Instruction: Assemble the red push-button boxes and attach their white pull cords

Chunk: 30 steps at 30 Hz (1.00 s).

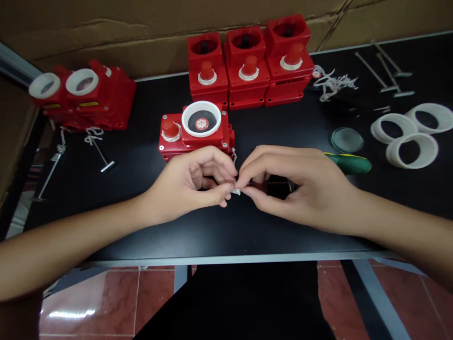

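Observation:
Both hands meet over the front half of the black table. My left hand (201,182) pinches a small white cord (236,191) between thumb and forefinger, its other fingers curled. From the other side, my right hand (286,182) closes its fingertips on the same cord; most of the cord is hidden. Just behind my left hand lies a red box (193,137) with a white ring (201,119) and a red knob on top. A metal hammer (290,185) shows partly beneath my right hand. A green-handled tool (352,164) lies beside my right wrist.
Three red boxes (247,87) stand along the back; two more with white rings (95,101) are at left, with corded metal hammers. On the right are white rings (412,151), glass discs (347,140), tangled cords (332,82) and metal hammers (387,71). The table's front edge (247,259) is near.

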Tool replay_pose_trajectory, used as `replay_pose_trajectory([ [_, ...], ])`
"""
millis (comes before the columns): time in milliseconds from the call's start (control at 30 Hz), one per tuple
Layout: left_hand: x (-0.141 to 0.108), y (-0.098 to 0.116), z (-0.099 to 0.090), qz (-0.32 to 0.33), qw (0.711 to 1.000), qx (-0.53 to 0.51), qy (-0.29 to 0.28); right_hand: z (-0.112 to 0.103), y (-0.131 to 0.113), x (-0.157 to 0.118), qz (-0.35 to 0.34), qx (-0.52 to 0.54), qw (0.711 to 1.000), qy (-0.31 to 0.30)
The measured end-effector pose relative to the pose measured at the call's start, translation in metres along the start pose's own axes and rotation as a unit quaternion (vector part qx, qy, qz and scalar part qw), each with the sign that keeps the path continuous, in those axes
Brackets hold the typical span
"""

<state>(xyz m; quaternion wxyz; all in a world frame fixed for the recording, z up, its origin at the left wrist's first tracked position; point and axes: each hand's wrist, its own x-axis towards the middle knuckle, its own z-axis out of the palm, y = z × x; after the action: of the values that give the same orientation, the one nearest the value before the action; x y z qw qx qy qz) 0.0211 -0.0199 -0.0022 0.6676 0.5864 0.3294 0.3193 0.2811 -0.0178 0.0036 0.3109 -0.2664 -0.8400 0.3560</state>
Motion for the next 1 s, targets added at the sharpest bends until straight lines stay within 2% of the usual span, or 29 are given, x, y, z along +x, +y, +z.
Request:
replay_pose_trajectory([
  [400,0.0022,0.0038,-0.0028,-0.018,1.000,-0.004,-0.007,-0.0029,0.0014,0.0020,0.048,0.073,0.996,-0.007],
  [533,0.0019,0.0037,-0.0024,-0.014,1.000,-0.016,-0.011,-0.0021,0.0037,0.0018,0.038,0.049,0.998,-0.012],
  [767,0.0024,0.0032,-0.0047,-0.025,1.000,-0.011,-0.013,0.0011,0.0015,0.0016,-0.036,-0.043,0.998,0.002],
  [1000,0.0017,0.0047,-0.0023,-0.059,0.997,-0.046,-0.009,0.0047,-0.0013,0.0005,-0.033,-0.054,0.998,0.015],
])
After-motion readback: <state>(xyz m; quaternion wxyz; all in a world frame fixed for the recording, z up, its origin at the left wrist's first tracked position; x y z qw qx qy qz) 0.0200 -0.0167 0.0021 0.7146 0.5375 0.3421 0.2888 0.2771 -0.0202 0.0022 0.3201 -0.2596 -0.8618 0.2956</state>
